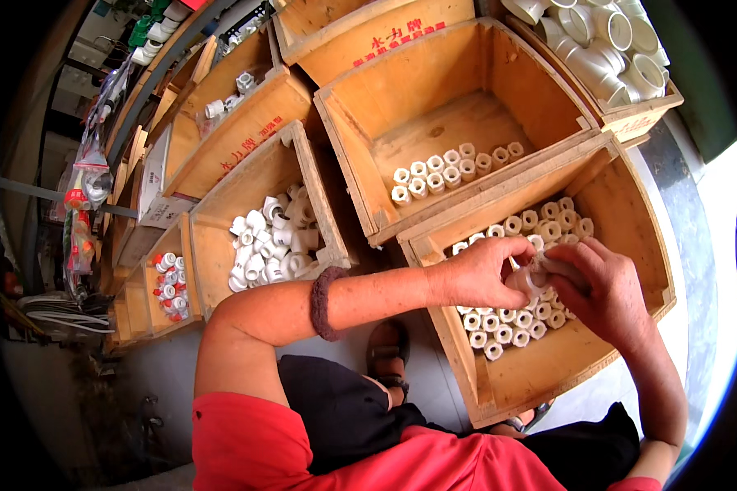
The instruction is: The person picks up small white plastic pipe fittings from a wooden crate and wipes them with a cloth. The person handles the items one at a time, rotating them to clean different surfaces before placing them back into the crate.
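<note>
Red shirt (442, 465) and black legwear (327, 401) fill the foreground at 6 o'clock; clock directions are read from the centre of the view. Left hand (485, 272), at 3 o'clock, reaches across with a dark wristband (327, 303) on its forearm; its thumb and fingers are closed to a pinch around a whitish plastic pipe fitting (529, 281). Right hand (604, 285), also at 3 o'clock, has its fingers curled on the same spot, gripping a pale part; whether this is a second piece or the same one cannot be told, since the fingers cover it. The held fitting is above an open wooden box (549, 378) containing many short white hex-ended fittings (504, 335), mostly on end. At 1 o'clock, a second wooden box (418, 75) holds similar hex-ended pieces (435, 182), standing in rows along its near wall. At 2 o'clock, large white elbow fittings (608, 61) are heaped in another box. At 9 o'clock, small white fittings (270, 241) lie jumbled in a wooden box (241, 182), with red-and-white fittings (170, 286) farther out, between 8 and 9 o'clock.
</note>
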Demonstrator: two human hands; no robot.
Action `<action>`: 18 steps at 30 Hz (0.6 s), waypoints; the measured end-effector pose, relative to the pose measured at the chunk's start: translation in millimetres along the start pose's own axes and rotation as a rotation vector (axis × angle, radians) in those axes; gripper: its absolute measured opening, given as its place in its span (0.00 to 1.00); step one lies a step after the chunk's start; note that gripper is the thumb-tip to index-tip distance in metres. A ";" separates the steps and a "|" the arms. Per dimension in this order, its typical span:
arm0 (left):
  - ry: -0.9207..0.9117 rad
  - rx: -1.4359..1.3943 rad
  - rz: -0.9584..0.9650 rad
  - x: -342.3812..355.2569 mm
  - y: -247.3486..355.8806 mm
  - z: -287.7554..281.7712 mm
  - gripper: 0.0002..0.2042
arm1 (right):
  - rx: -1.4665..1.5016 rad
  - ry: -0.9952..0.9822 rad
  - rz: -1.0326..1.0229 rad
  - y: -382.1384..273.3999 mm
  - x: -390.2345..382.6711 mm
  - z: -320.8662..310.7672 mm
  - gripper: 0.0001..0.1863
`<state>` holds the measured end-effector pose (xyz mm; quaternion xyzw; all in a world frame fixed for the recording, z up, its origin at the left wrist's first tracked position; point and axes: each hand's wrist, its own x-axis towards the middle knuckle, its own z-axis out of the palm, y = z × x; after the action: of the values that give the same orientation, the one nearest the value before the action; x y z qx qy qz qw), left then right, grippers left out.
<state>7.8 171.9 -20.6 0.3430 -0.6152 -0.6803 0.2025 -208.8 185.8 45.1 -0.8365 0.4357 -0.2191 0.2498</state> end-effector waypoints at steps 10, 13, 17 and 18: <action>0.040 -0.116 0.012 1.6 1.1 -0.2 0.20 | 0.001 -0.014 0.020 -3.0 -3.8 -1.9 0.15; 0.007 -0.012 -0.017 4.8 2.0 -4.1 0.22 | 0.013 -0.019 0.026 -5.1 -4.2 -0.4 0.15; 0.016 0.090 0.010 5.8 7.5 -4.1 0.23 | 0.006 -0.020 -0.067 -7.7 -6.4 -7.3 0.15; 0.000 0.072 0.033 9.1 0.2 -0.1 0.23 | -0.022 -0.031 -0.080 -4.5 -7.9 -10.6 0.14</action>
<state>1.7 165.4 -22.3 0.3401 -0.6449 -0.6542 0.2011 -216.4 192.1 55.0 -0.8592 0.4002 -0.2111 0.2386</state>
